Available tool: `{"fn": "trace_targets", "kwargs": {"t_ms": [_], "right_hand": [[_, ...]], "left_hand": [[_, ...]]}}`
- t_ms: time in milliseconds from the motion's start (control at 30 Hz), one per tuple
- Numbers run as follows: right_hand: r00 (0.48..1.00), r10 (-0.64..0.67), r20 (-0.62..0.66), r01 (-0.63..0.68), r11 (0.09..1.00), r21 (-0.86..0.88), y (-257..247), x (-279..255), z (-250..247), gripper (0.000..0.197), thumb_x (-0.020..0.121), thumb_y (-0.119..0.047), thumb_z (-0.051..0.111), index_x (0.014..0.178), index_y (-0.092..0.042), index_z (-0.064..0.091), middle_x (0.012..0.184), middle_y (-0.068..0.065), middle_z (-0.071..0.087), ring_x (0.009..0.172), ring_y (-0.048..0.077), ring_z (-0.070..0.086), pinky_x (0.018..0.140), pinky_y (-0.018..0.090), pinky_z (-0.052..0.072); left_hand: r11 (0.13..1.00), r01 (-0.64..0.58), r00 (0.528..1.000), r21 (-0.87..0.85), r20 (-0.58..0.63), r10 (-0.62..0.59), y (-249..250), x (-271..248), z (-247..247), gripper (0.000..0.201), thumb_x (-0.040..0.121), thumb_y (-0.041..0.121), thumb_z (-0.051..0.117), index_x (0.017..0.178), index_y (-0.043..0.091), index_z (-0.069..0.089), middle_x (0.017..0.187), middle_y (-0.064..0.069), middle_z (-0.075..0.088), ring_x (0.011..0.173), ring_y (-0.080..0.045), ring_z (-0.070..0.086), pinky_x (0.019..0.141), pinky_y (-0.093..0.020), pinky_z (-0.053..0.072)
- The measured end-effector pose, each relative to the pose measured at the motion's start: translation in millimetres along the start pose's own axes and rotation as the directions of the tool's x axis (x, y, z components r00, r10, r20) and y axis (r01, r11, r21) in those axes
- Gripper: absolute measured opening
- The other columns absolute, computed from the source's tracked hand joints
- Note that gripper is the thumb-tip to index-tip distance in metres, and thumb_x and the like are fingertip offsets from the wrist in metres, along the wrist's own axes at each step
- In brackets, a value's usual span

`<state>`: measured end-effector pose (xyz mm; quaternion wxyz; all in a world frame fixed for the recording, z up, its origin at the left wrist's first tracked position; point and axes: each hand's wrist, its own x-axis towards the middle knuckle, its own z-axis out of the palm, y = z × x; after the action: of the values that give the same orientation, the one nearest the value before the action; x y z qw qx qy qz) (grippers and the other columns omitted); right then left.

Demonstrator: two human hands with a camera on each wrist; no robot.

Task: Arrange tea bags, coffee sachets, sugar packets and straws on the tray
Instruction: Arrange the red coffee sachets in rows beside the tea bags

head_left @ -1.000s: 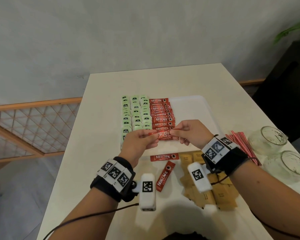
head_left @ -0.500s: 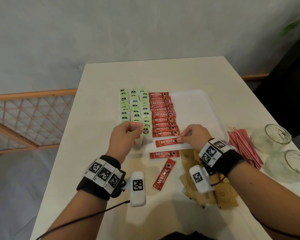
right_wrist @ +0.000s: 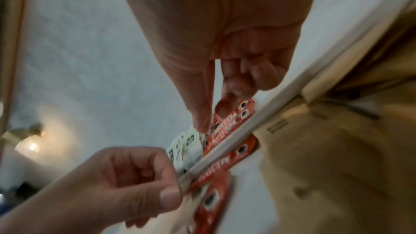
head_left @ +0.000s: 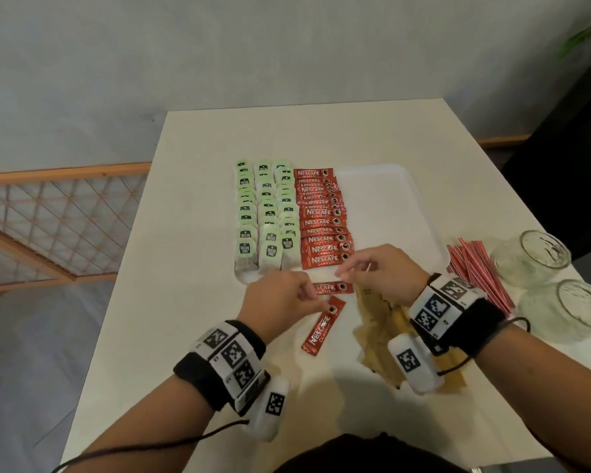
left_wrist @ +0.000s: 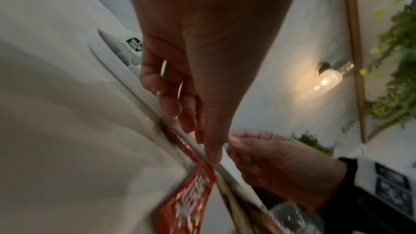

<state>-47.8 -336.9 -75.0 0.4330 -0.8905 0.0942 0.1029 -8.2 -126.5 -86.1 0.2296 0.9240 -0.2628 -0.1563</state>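
Note:
A white tray (head_left: pixel 410 213) holds three columns of green tea bags (head_left: pixel 267 216) and one column of red coffee sachets (head_left: pixel 321 220). Two loose coffee sachets lie on the table before the tray: one crosswise (head_left: pixel 338 287), one slanted (head_left: pixel 323 327). My left hand (head_left: pixel 319 302) has its fingers curled over the crosswise sachet's left end, thumb (left_wrist: pixel 212 157) at its near edge, pinching it. My right hand (head_left: pixel 342 274) hovers at the tray's front rim (right_wrist: pixel 258 124), thumb and forefinger tips together with nothing seen between them. Brown sugar packets (head_left: pixel 376 322) lie under my right wrist.
Red-and-white straws (head_left: pixel 475 268) lie in a bundle right of the tray. Two glass jars (head_left: pixel 539 254) (head_left: pixel 574 308) stand at the table's right edge. The tray's right half is bare. A wooden lattice railing (head_left: pixel 48 227) runs left of the table.
The sachet both hands held a second ago now lies at the front of the tray's red column. My left hand has come back from the tea bags to the loose crosswise sachet.

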Motion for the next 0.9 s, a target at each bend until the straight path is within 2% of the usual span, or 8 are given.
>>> {"fn": "trace_targets", "kwargs": {"t_ms": [100,200,300,400,567,733,833,900], "right_hand": [[0.995,-0.038,0.087,0.059,0.965,-0.255,3,-10,8,0.014,0.086,-0.034,0.070,0.100,-0.035,0.074,0.087,-0.016,0.057,0.084,0.005,0.053,0.079,0.024,0.040],[0.993,-0.046,0.112,0.091,0.892,-0.442,3,-16,16,0.026,0.092,-0.037,0.062,0.117,-0.037,0.067,0.089,-0.017,0.042,0.089,0.008,0.048,0.079,0.022,0.034],[0.992,-0.029,0.123,0.089,0.848,-0.522,1,-25,17,0.022,0.091,-0.039,0.061,0.112,-0.038,0.069,0.096,-0.012,0.044,0.092,0.011,0.052,0.076,0.023,0.037],[0.991,-0.013,0.132,0.088,0.808,-0.582,-2,-31,17,0.020,0.087,-0.045,0.065,0.103,-0.036,0.070,0.100,-0.012,0.047,0.090,0.010,0.054,0.074,0.024,0.042],[0.990,0.015,0.141,0.071,0.804,-0.590,-11,-27,24,0.040,0.084,-0.051,0.065,0.116,-0.029,0.057,0.113,-0.012,0.045,0.100,0.012,0.055,0.077,0.028,0.043],[0.985,0.054,0.166,0.053,0.813,-0.579,-17,-22,32,0.022,0.086,-0.040,0.068,0.101,-0.026,0.061,0.105,-0.008,0.053,0.096,0.013,0.056,0.083,0.029,0.046],[0.979,0.037,0.202,0.073,0.856,-0.512,-16,-20,30,0.013,0.085,-0.031,0.072,0.090,-0.024,0.063,0.098,-0.008,0.059,0.090,0.012,0.058,0.079,0.026,0.046],[0.978,0.021,0.206,0.082,0.874,-0.478,-13,-18,31,0.016,0.084,-0.029,0.073,0.093,-0.025,0.060,0.097,-0.009,0.062,0.088,0.010,0.058,0.077,0.024,0.044]], "left_hand": [[0.990,0.019,0.999,0.139,0.045,-0.025,3,-7,11,0.044,0.069,0.073,0.068,0.086,0.034,0.061,0.081,0.014,0.063,0.077,-0.005,0.060,0.063,-0.024,0.041],[0.979,0.024,0.998,0.201,0.046,-0.034,7,-12,11,0.042,0.072,0.069,0.069,0.095,0.034,0.061,0.087,0.015,0.062,0.082,-0.008,0.059,0.068,-0.027,0.041],[0.966,0.015,0.997,0.258,0.069,-0.034,3,-15,4,0.028,0.083,0.055,0.066,0.097,0.031,0.063,0.096,0.011,0.066,0.087,-0.011,0.061,0.070,-0.026,0.043],[0.961,0.047,0.991,0.272,0.108,-0.079,-7,-22,-2,0.020,0.088,0.048,0.063,0.089,0.028,0.061,0.094,0.008,0.066,0.082,-0.013,0.060,0.069,-0.026,0.043],[0.985,0.169,0.976,0.010,0.134,-0.169,-19,-29,-13,0.011,0.097,0.026,0.050,0.094,0.017,0.056,0.090,-0.001,0.070,0.081,-0.018,0.066,0.073,-0.030,0.051],[0.948,0.208,0.973,-0.239,0.149,-0.176,-18,-27,-16,0.017,0.097,0.009,0.043,0.111,0.015,0.049,0.101,0.001,0.065,0.089,-0.020,0.063,0.084,-0.034,0.051],[0.914,0.222,0.973,-0.339,0.131,-0.188,-11,-27,-14,0.021,0.095,0.009,0.045,0.114,0.015,0.049,0.103,-0.001,0.058,0.085,-0.018,0.054,0.073,-0.029,0.044],[0.909,0.237,0.968,-0.342,0.164,-0.191,-8,-28,-9,0.015,0.094,0.013,0.051,0.109,0.015,0.050,0.092,0.002,0.059,0.080,-0.013,0.054,0.065,-0.025,0.040]]}}
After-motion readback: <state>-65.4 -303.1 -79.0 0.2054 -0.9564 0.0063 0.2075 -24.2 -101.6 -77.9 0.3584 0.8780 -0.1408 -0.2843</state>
